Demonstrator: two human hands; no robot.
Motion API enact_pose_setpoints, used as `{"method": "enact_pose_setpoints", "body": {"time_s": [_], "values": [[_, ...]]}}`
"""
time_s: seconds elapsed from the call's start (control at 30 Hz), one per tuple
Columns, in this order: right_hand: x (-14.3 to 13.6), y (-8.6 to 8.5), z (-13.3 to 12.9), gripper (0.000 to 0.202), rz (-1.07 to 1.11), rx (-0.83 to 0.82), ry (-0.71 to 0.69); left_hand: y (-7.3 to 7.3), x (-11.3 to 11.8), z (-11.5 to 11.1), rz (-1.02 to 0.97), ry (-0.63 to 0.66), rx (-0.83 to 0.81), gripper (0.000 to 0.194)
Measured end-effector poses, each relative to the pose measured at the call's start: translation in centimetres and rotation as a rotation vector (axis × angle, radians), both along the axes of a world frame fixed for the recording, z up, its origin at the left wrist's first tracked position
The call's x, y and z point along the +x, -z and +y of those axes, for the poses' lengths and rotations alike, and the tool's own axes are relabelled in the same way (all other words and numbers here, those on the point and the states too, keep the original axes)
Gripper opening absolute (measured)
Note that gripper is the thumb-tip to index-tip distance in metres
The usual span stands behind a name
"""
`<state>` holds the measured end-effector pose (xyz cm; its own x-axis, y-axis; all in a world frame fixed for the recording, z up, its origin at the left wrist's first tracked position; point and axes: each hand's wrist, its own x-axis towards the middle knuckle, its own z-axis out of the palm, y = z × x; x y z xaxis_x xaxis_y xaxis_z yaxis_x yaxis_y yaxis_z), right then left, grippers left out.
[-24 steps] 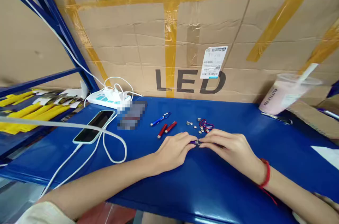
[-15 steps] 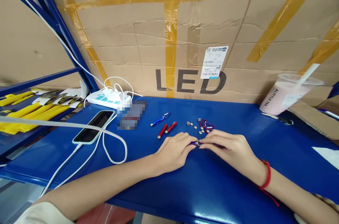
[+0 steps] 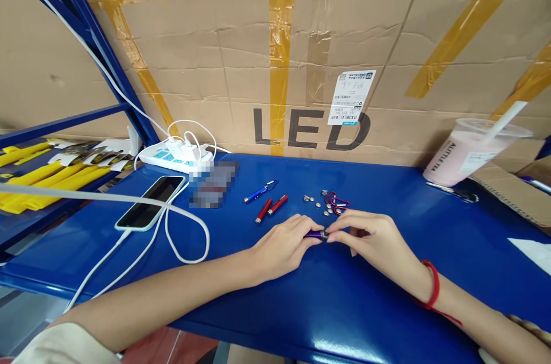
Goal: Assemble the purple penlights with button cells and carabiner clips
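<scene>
Between thumb and fingers, my left hand (image 3: 279, 246) grips a small purple keychain flashlight (image 3: 315, 234) lying level just above the table. My right hand (image 3: 376, 240) pinches the silvery end of it; whether that end is loose cannot be seen. Just beyond the hands are several silver button-like pieces (image 3: 317, 204) and coloured carabiner clips (image 3: 338, 202), partly behind my right fingers. Two short red tubes (image 3: 271, 209) lie to the left of these, near a blue keychain flashlight (image 3: 258, 194) with its clip attached.
A phone (image 3: 150, 203) on a looping white cable and a power strip (image 3: 172, 158) occupy the left. At right stands a tilted drink cup (image 3: 467, 151) beside keys (image 3: 456, 192). A large cardboard box (image 3: 193, 65) walls off the blue table's (image 3: 344, 301) back.
Both hands keep hold of the purple flashlight at nearly the same spot. My right fingers have shifted slightly at its end, and a little more purple shows. The view has tilted a bit.
</scene>
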<state>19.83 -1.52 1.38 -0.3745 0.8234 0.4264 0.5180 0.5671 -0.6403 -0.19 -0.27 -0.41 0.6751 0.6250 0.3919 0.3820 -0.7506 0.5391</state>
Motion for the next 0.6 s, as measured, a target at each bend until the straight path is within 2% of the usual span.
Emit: {"method": "enact_pose_setpoints", "body": {"time_s": [0.1,0.23,0.47,0.6], "values": [[-0.2,0.4,0.0,0.026,0.049,-0.179,0.019,0.4,-0.1,0.1,0.01,0.013,-0.008,0.005],[-0.6,0.7,-0.1,0.022,0.076,-0.333,0.046,0.5,-0.2,0.2,0.022,0.047,0.095,0.009],[-1.3,0.7,-0.5,0.024,0.117,-0.481,0.102,0.4,-0.4,0.4,-0.023,0.121,0.211,0.015],[-1.6,0.5,-0.6,0.027,0.126,-0.536,0.13,0.6,-0.4,0.5,-0.016,0.105,0.25,0.018]]}}
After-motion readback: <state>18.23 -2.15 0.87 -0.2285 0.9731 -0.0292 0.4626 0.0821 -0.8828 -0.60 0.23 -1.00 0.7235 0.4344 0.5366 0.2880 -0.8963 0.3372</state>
